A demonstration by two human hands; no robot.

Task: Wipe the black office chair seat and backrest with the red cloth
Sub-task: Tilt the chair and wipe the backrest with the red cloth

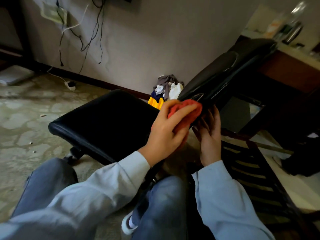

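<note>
Head view: the black office chair is right in front of the person's knees. Its seat [107, 118] is tilted toward the floor, and its backrest [216, 78] leans away to the upper right. The left hand [169, 125] has its fingers curled over the bunched red cloth [188, 110] and presses it against the lower end of the backrest, just where that meets the seat. The right hand [209, 135] is beneath that same end, palm up. Its fingers are mostly straight, laid against the backrest's underside and gripping nothing. The cloth and left hand hide the join between seat and backrest.

Behind the chair, a heap of clothes [166, 85] sits in the wall corner on something yellow [155, 102]. Loose cables [97, 32] hang down the wall, and a white power strip [71, 84] lies on the patterned floor [26, 118]. One chair caster [74, 153] shows under the seat's front edge. On the right are a dark slatted wooden frame [251, 170] and a desk [285, 66] carrying blurred items I can't make out. Blue-jeaned knees [164, 196] fill the foreground.
</note>
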